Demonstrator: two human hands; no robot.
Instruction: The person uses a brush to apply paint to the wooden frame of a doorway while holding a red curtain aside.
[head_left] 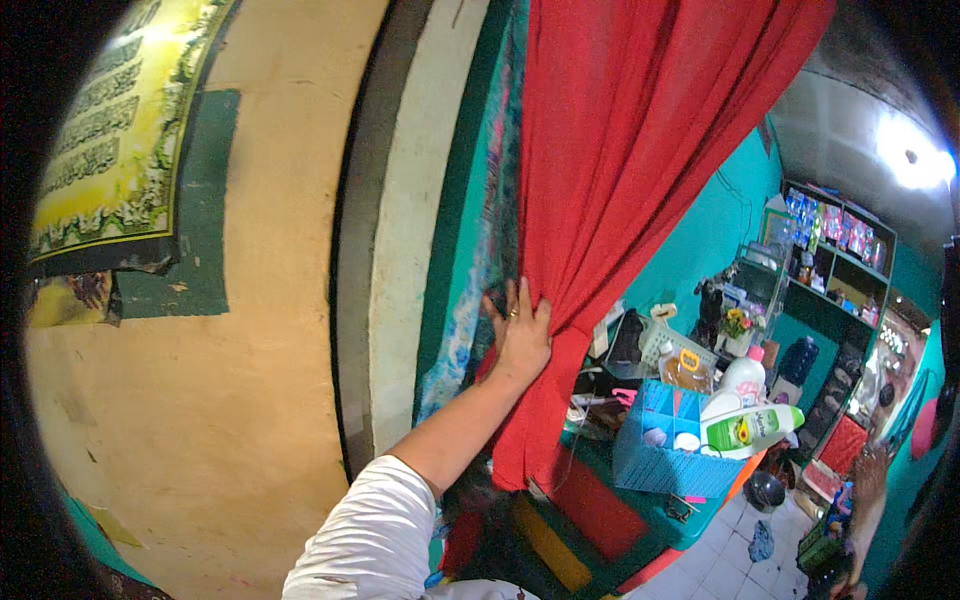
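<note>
My left hand (pixel 520 345), at the end of a white-sleeved arm, presses against the edge of a red curtain (pixel 640 130). Its fingers are stretched upward and spread, with a ring on one; the thumb is hidden. Folds bunch beside the hand, and the curtain slants away to the upper right. Behind its left edge shows a blue patterned cloth (pixel 455 350). Far to the right, near the picture's rim, is my right hand (pixel 872 470), dim and blurred. A green object (pixel 822 545) lies close to it; whether the hand touches it, I cannot tell.
A blue woven basket (pixel 680 470) with several bottles, among them a green-and-white one (pixel 750 430), stands on a green table (pixel 690 530). Behind are a pale basket (pixel 660 350) and wall shelves (pixel 835 260). A blue cloth (pixel 762 541) lies on the tiled floor. A beige wall (pixel 250 400) is at left.
</note>
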